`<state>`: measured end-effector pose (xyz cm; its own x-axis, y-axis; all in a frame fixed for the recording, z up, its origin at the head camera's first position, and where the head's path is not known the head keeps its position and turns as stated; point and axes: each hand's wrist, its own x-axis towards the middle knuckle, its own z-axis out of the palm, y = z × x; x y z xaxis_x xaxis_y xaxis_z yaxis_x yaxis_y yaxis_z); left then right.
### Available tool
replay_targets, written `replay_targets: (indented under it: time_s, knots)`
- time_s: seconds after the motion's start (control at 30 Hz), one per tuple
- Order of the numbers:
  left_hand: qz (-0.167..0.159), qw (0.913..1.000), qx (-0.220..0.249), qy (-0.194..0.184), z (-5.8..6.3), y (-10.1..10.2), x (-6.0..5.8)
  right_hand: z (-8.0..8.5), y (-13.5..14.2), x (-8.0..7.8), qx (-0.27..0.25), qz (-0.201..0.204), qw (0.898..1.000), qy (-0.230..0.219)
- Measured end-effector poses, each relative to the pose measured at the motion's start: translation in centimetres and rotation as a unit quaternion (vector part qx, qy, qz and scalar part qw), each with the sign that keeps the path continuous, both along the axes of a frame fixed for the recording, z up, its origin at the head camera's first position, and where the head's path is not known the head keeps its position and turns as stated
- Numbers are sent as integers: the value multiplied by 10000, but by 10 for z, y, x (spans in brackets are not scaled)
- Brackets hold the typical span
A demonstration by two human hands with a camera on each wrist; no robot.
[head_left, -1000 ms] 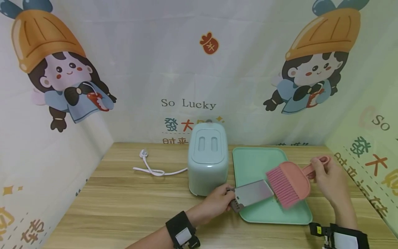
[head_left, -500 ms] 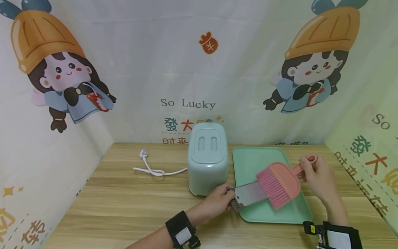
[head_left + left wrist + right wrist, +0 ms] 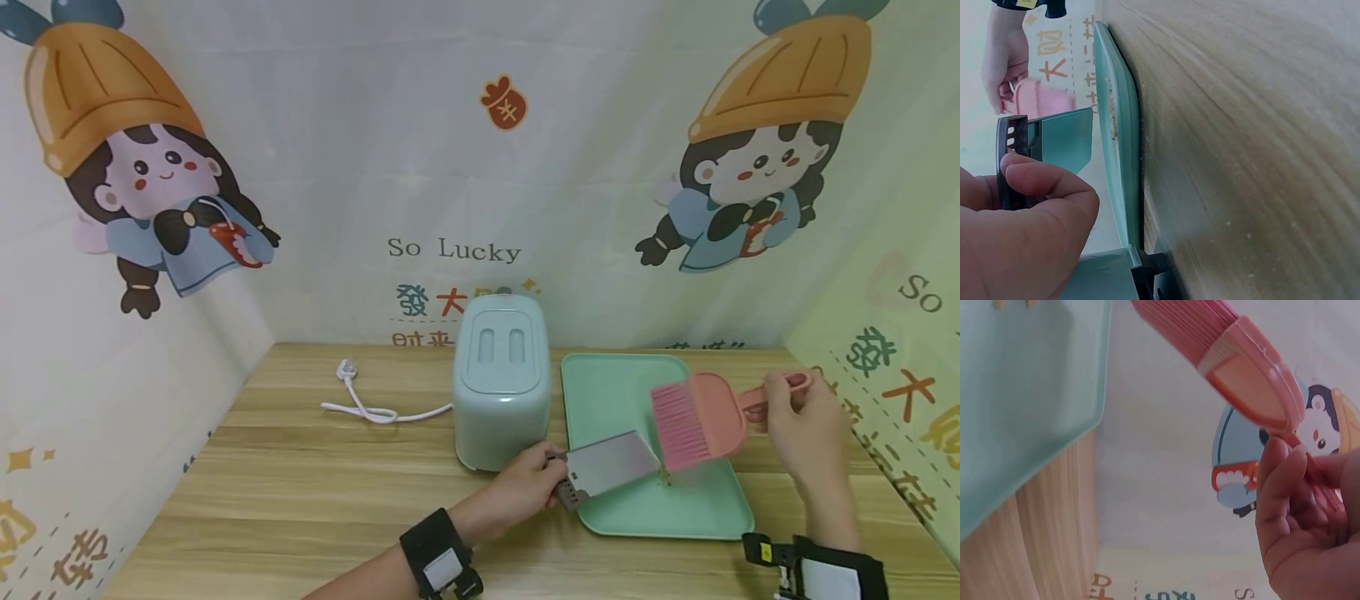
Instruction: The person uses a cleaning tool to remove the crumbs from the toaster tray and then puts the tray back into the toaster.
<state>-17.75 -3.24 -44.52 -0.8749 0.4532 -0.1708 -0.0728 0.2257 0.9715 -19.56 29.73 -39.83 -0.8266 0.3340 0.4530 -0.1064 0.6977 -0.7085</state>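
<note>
My left hand (image 3: 523,485) pinches the dark end of a flat metal crumb tray (image 3: 611,467), which slants over the near left part of a mint-green tray (image 3: 675,521). In the left wrist view the crumb tray (image 3: 1063,140) is clear of the tray below, fingers and thumb on its slotted end. My right hand (image 3: 810,429) grips the handle of a pink brush (image 3: 720,417) above the green tray's right side. Its bristles point left, just past the crumb tray's far end. Small tan crumbs (image 3: 1112,112) lie on the green tray under that end.
A mint-green toaster (image 3: 501,400) stands left of the green tray, right beside my left hand. Its white cord and plug (image 3: 367,408) lie on the wooden table (image 3: 315,500) to the left. A printed cloth (image 3: 337,167) walls the table at the back and sides.
The brush swept left over the crumb tray, then moved back right and is now lifted off its far end. My left hand and the crumb tray have stayed in place.
</note>
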Motion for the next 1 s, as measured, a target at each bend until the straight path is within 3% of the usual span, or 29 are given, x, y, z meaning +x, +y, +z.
replay_targets:
  time_s: [0.2,0.43,0.73,1.0]
  knots:
    - [24,10000,-28,70,-1,0,1,-2,-18,-7,-338,-228,9985,356]
    - [-15,9999,-36,160,1,1,1,-12,-19,-12,-56,-464,9989,38]
    - [49,9998,-53,189,1,0,0,-8,-2,-3,140,-221,9989,-396]
    - [0,9999,-10,125,2,1,0,-2,-7,-5,-84,-818,9948,595]
